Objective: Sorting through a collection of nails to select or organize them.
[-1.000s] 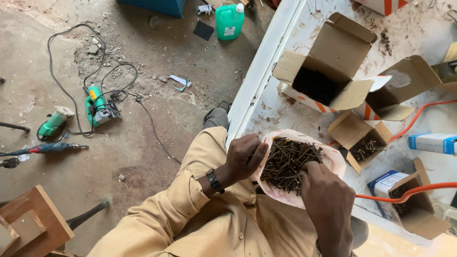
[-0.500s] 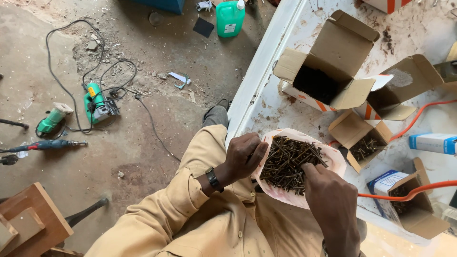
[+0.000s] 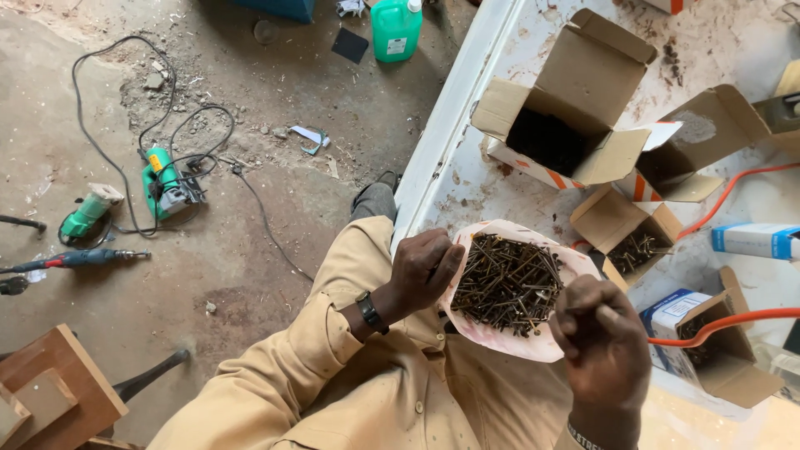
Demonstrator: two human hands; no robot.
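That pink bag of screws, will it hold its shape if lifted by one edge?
Probably not: the pink bag looks thin and sags around the left hand. The dark screws fill it, so it is likely heavy. Their points might pierce it.

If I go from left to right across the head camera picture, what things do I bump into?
Green power tool → green jug → left hand → bag of screws → right hand → blue and white box.

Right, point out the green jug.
The green jug stands on the floor at the top of the head view, left of the white table's edge.
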